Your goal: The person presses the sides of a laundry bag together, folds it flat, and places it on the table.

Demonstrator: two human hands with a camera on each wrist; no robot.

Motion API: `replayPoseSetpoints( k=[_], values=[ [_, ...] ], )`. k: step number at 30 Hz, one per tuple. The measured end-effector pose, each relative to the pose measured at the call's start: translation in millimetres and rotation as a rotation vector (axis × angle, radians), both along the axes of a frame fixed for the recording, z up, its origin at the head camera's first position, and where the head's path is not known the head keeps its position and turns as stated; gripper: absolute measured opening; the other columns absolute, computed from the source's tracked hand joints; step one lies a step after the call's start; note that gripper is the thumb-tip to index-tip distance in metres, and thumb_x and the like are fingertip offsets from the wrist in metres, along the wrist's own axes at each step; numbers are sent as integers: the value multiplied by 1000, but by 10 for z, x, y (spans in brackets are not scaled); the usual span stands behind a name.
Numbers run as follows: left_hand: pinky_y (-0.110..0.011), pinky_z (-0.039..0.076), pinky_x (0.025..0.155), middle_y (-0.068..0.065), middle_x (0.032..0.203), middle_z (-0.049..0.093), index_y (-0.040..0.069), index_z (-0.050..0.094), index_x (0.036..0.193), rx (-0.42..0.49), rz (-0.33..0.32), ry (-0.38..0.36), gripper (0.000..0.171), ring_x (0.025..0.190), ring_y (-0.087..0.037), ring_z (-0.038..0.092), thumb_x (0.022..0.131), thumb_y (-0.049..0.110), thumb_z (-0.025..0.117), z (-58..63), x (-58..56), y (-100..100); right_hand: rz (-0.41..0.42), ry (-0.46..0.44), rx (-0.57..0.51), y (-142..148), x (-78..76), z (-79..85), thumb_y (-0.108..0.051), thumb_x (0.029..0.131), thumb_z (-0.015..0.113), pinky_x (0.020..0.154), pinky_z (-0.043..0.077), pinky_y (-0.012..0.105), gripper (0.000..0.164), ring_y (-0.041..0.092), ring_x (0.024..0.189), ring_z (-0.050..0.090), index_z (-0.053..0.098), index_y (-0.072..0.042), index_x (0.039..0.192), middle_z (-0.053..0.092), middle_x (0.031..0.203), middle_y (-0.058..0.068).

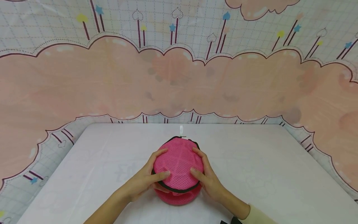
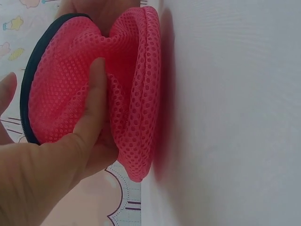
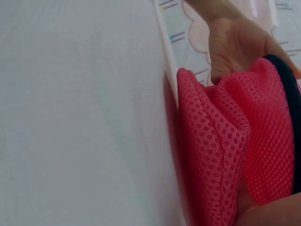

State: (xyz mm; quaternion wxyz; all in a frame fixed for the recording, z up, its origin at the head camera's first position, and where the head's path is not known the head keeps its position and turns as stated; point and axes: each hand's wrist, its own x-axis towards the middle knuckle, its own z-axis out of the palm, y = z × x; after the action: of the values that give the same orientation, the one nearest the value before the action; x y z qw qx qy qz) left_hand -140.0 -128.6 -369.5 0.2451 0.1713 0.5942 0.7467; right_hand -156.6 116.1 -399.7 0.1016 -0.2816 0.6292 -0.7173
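A pink mesh bag (image 1: 179,161) with a black zipper rim stands on the white table in the head view, its sides partly folded in. My left hand (image 1: 148,177) grips it from the left, thumb on the top panel and fingers around the side. From the right my right hand (image 1: 209,179) holds it the same way, thumb and fingertips on the top. In the left wrist view a left finger presses into the creased mesh side (image 2: 122,94). The right wrist view shows the bag's lower edge (image 3: 202,141) close over the table, with the left hand (image 3: 240,47) beyond.
The white table (image 1: 265,161) spreads out on both sides of the bag. A clear strip (image 1: 181,129) lies at its far edge. Behind hangs a patterned peach and white cloth (image 1: 179,84). A small black object (image 1: 236,220) shows by the right wrist.
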Motion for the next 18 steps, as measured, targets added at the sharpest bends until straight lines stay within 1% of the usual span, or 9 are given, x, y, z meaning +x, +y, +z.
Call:
replayPoseSetpoints(
  k=[6, 13, 18],
  values=[
    [-54, 50, 83, -26, 146, 11, 27, 12, 149, 31, -4, -5, 72, 110, -37, 56, 95, 11, 58, -11, 6, 8, -12, 17, 19, -8, 8, -22, -10, 98, 45, 106, 31, 26, 61, 33, 138, 17, 12, -13, 150, 9, 154, 10],
    [-54, 50, 82, -22, 148, 8, 27, 13, 149, 19, 19, -20, 73, 115, -37, 51, 95, 12, 59, -30, 9, 34, -51, 18, 82, -6, 20, -51, -13, 98, 47, 106, 31, 25, 62, 30, 139, 18, 14, -18, 150, 9, 154, 8],
    [-56, 50, 81, -24, 147, 8, 27, 12, 149, 33, 17, -28, 73, 113, -37, 53, 95, 11, 58, -53, 9, 33, -77, 50, 136, 4, 18, -68, -14, 97, 49, 106, 30, 24, 62, 29, 138, 20, 16, -19, 150, 12, 154, 7]
  ],
)
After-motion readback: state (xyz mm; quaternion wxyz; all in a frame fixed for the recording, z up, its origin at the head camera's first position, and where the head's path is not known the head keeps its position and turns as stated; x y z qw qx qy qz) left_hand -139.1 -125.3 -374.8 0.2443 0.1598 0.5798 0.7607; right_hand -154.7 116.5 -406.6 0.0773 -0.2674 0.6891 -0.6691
